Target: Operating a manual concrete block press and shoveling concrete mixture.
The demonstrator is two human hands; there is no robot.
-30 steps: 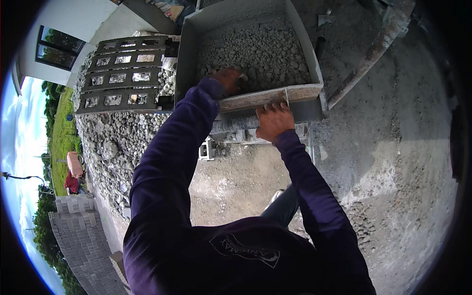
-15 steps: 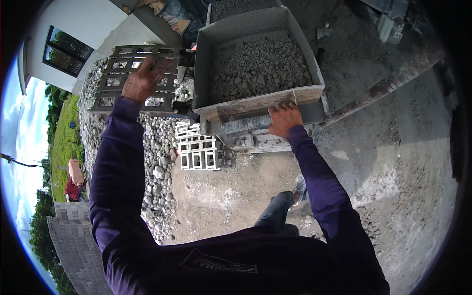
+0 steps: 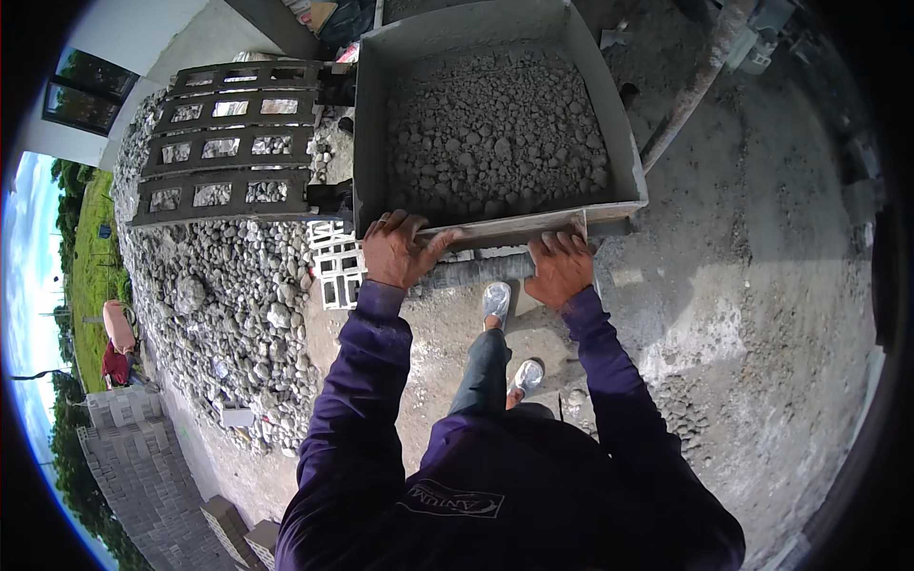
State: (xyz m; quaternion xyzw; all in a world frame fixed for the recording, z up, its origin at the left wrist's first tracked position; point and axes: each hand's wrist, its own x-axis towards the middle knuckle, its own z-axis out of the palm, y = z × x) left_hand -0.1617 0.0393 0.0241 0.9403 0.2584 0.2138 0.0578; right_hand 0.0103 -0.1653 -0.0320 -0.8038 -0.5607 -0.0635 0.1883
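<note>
So the person is standing right up against a big grey metal hopper (image 3: pixel 624 143) that's sitting on the ground in front of them, loaded with a lumpy mix of gravel and damp concrete (image 3: pixel 495 133). Both hands are resting on its near rim: the left hand (image 3: pixel 398 249) is gripping the near left corner with fingers curled over the edge and the thumb stretching out along the lip, and the right hand (image 3: pixel 562 268) is lying knuckles-up on the rim closer to the right corner, fingers bent over the edge. Neither hand is holding anything loose, they're just clamping onto the rim. A grey pipe-like bar (image 3: pixel 476 271) is running under the rim between the two hands. Purple sleeves are coming up from the bottom, and two light shoes (image 3: pixel 496 301) are showing on the dusty concrete below. To the left of the hopper, a row of hollow concrete blocks (image 3: pixel 228 143) is sitting on top of a pile of rounded stones (image 3: pixel 228 305), and a white block mould (image 3: pixel 338 271) is standing just beside the left hand.
</note>
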